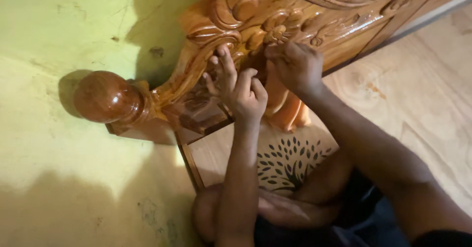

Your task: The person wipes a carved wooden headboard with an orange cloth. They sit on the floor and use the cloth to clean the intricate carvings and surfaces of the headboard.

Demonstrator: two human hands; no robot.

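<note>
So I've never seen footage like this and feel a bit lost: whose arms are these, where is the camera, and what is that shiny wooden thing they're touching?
The camera sits on a person's head and looks down, so both bare arms are that person's own. The left hand and the right hand press against a glossy carved wooden panel, with raised flowers and scrolls, that stands against a yellow-green wall. At its end is a corner post topped by a round wooden ball. The fingers rest on the carving; whether they pinch anything small cannot be seen. Beside the panel lies a pale plywood sheet. Lower down, a patterned fabric shows by the person's knees.
</note>
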